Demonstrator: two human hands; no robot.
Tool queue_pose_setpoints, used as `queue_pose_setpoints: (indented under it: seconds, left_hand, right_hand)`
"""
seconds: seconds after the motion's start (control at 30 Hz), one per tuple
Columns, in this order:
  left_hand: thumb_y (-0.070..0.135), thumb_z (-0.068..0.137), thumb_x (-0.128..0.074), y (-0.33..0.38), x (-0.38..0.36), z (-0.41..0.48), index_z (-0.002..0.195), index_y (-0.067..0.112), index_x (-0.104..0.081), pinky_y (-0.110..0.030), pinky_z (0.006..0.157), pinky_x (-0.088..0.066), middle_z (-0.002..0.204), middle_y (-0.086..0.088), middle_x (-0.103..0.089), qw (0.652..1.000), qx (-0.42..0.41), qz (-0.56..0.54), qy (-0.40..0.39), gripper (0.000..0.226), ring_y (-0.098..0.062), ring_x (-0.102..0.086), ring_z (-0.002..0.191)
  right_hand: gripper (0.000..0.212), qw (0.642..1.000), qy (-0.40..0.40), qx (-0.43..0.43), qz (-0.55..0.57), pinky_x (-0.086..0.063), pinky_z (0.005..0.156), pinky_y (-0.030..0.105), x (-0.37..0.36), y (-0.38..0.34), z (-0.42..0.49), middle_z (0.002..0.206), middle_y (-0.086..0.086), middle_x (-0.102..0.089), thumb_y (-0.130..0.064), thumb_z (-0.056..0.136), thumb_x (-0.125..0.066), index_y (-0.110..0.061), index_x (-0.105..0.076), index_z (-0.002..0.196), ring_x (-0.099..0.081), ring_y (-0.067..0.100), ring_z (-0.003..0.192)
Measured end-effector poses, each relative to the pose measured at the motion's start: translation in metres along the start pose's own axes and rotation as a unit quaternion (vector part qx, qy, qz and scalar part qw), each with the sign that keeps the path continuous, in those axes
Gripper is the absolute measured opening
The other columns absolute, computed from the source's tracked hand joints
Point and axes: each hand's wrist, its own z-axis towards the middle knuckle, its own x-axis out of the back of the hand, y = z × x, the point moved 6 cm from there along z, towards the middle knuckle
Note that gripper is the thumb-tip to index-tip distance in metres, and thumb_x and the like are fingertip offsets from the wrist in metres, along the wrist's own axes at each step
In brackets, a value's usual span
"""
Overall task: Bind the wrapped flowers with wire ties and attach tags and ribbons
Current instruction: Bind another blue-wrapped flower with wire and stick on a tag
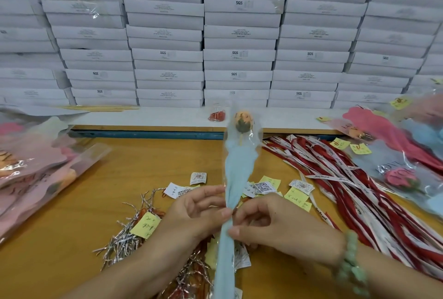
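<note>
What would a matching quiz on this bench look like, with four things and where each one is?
Things:
1. wire ties
2. ribbons
3. boxes
4. blue flower

Places:
A. stacked at the back
B. pinched by the left hand and the right hand
C. on the table, left of the hands
D. on the table, right of the hands

Pairs: 1-C, 2-D, 3-A, 4-B.

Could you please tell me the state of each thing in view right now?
flower: upright, wrapped in blue, held at its neck.
left hand: pinches the flower.
right hand: pinches the flower.
wire ties: loose heap.
ribbons: loose, spread out.
tags: scattered, unattached.
</note>
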Motion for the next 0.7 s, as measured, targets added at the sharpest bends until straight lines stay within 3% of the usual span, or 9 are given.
queue_pose_setpoints:
  seconds: [0.13, 0.27, 0.33, 0.4, 0.5, 0.63, 0.7]
  left_hand:
    - [0.004, 0.067, -0.076, -0.003, 0.004, 0.001, 0.120, 0.003, -0.061, -0.027, 0.073, -0.059, 0.110, -0.018, -0.072, 0.999, 0.011, -0.032, 0.007, 0.056, -0.029, -0.071, 0.099]
    - [0.006, 0.062, -0.079, -0.004, 0.005, 0.000, 0.121, 0.007, -0.060, -0.026, 0.072, -0.059, 0.109, -0.016, -0.072, 0.999, 0.011, -0.039, 0.009, 0.062, -0.029, -0.071, 0.099]
    - [0.005, 0.064, -0.079, -0.004, 0.005, 0.000, 0.121, 0.006, -0.060, -0.026, 0.072, -0.058, 0.109, -0.016, -0.072, 0.999, 0.009, -0.039, 0.006, 0.060, -0.029, -0.071, 0.099]
    - [0.005, 0.062, -0.080, -0.004, 0.005, 0.001, 0.119, 0.006, -0.060, -0.026, 0.072, -0.058, 0.108, -0.016, -0.072, 0.999, 0.007, -0.042, 0.002, 0.061, -0.029, -0.071, 0.099]
    - [0.006, 0.060, -0.081, -0.004, 0.005, 0.001, 0.118, 0.006, -0.061, -0.027, 0.072, -0.059, 0.107, -0.016, -0.072, 0.999, 0.005, -0.042, 0.000, 0.061, -0.029, -0.072, 0.098]
    - [0.005, 0.062, -0.081, -0.004, 0.004, 0.001, 0.118, 0.007, -0.062, -0.027, 0.073, -0.059, 0.108, -0.016, -0.072, 0.999, 0.005, -0.042, -0.003, 0.059, -0.029, -0.071, 0.099]
    - [0.008, 0.059, -0.081, -0.003, 0.004, 0.001, 0.118, 0.008, -0.062, -0.026, 0.074, -0.059, 0.107, -0.014, -0.073, 0.999, 0.002, -0.038, -0.002, 0.061, -0.028, -0.071, 0.099]
  right_hand:
    - [0.024, 0.973, 0.001, -0.021, -0.229, -0.051, 0.062, 0.021, 0.038, -0.007, -0.006, 0.076, -0.011, -0.072, -0.042, 0.092, -0.061, -0.022, -0.072, 0.083, -0.060, -0.001, 0.060]
    - [0.012, 0.850, 0.119, -0.110, -0.501, -0.054, 0.074, 0.025, 0.116, 0.013, -0.011, 0.084, -0.014, -0.064, -0.041, 0.093, -0.058, -0.032, -0.060, 0.086, -0.060, 0.000, 0.078]
    - [0.008, 0.794, 0.164, -0.162, -0.563, -0.050, 0.071, 0.024, 0.148, 0.031, -0.013, 0.093, -0.013, -0.059, -0.038, 0.093, -0.058, -0.031, -0.055, 0.091, -0.058, 0.007, 0.086]
    - [0.015, 0.763, 0.162, -0.218, -0.587, -0.050, 0.074, 0.025, 0.168, 0.053, -0.013, 0.098, -0.010, -0.059, -0.041, 0.092, -0.058, -0.028, -0.054, 0.098, -0.059, 0.011, 0.090]
    - [0.020, 0.778, 0.147, -0.247, -0.558, -0.053, 0.079, 0.026, 0.181, 0.070, -0.013, 0.092, -0.009, -0.059, -0.044, 0.091, -0.060, -0.024, -0.056, 0.093, -0.059, 0.010, 0.085]
    - [0.019, 0.809, 0.215, -0.204, -0.508, -0.050, 0.063, 0.023, 0.191, 0.061, -0.013, 0.076, -0.010, -0.060, -0.037, 0.088, -0.067, -0.025, -0.061, 0.075, -0.055, 0.004, 0.067]
    - [0.017, 0.804, 0.262, -0.169, -0.507, -0.044, 0.056, 0.023, 0.192, 0.049, -0.015, 0.084, -0.009, -0.064, -0.038, 0.087, -0.069, -0.025, -0.067, 0.076, -0.058, 0.006, 0.069]
